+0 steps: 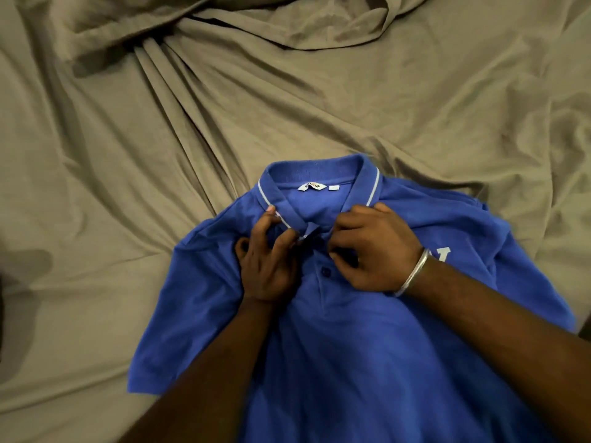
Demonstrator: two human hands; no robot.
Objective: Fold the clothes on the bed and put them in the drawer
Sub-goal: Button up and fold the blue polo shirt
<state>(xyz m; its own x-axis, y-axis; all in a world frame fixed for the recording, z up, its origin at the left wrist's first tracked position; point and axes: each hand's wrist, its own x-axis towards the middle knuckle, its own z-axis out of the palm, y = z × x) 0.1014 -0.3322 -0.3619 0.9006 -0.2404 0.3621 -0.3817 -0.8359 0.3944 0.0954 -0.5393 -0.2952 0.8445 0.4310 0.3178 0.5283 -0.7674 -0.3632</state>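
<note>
A blue polo shirt [351, 340] lies front-up on the bed, its collar with a pale stripe pointing away from me. A white label shows inside the neck, and part of a white print shows on the right chest. My left hand [267, 266] pinches the left collar tip and the top of the button placket. My right hand [372, 251], with a silver bangle on the wrist, has its fingers curled onto the right collar edge and the placket. One dark blue button shows between the two hands. Both forearms cover the shirt's lower part.
A wrinkled olive-brown bed sheet [160, 139] covers the whole bed around the shirt, with deep folds bunched at the top. A dark edge shows at the far left. No drawer is in view.
</note>
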